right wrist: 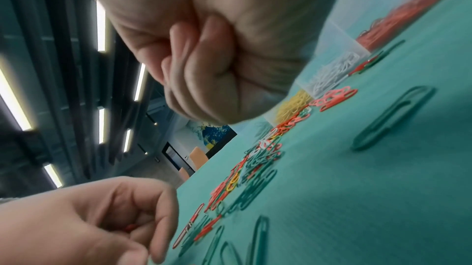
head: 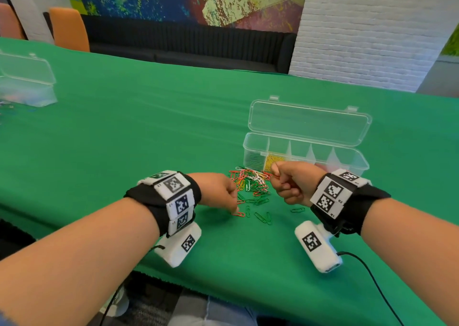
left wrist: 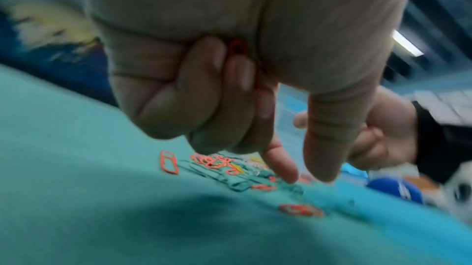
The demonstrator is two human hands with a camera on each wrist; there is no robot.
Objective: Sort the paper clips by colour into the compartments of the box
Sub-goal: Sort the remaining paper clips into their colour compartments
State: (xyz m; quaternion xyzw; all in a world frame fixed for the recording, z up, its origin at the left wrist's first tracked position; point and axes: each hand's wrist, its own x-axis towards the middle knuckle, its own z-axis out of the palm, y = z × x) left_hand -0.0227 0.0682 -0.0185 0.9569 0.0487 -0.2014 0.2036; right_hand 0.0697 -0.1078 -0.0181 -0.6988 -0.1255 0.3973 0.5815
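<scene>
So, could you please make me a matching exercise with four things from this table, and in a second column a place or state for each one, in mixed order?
Things:
1. left hand
2. lid
3. yellow paper clips
4. mixed pile

Places or states:
A. in the second compartment from the left of the box
B. loose on the green cloth, in front of the box
C. open, standing up behind the compartments
D. grips a red paper clip in its curled fingers

Pairs: 1-D, 2-C, 3-A, 4-B

Red, green, white and yellow paper clips (head: 250,184) lie on my green worktop (head: 149,127); my wristbands (head: 173,196) are black-and-white checked.
</scene>
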